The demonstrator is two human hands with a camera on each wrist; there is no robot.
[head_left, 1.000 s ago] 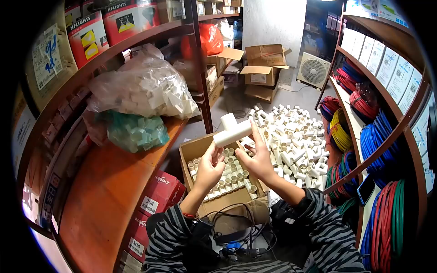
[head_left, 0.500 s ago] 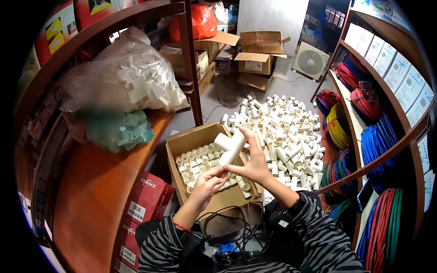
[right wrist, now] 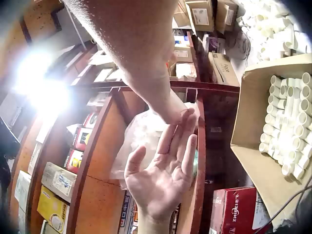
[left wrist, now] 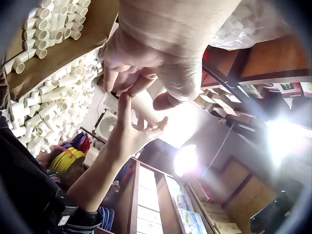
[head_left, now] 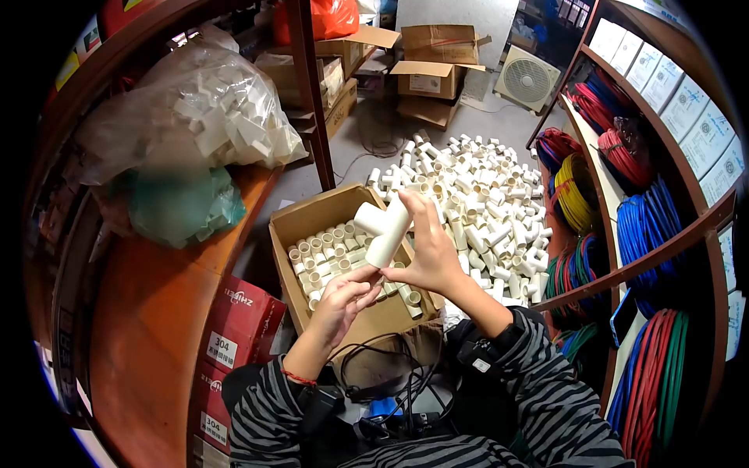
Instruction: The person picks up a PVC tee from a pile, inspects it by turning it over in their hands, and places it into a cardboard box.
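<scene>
A white plastic pipe tee [head_left: 388, 231] is held up at a slant over the cardboard box [head_left: 285, 249] in the head view. My right hand [head_left: 434, 257] holds it, fingers along its far upper side and thumb by its lower end. Beneath that end, my left hand [head_left: 337, 310] has its fingertips at the right thumb. In the right wrist view the left hand [right wrist: 158, 183] shows its palm with fingers extended; the tee is hidden there. Rows of similar white tees [head_left: 316, 253] stand in the box.
Beyond the box, a big heap of loose white fittings [head_left: 499, 210] covers the floor. An orange shelf board [head_left: 156, 312] with bagged fittings [head_left: 218, 117] runs along the left. At right, a rack carries coiled cables [head_left: 651, 234]. Red boxes [head_left: 242, 324] stand below the left board.
The tee has turned from nearly level to a steeper slant and come a little lower. The left fingers have moved from its left end to beneath its lower end. The head view has tilted down.
</scene>
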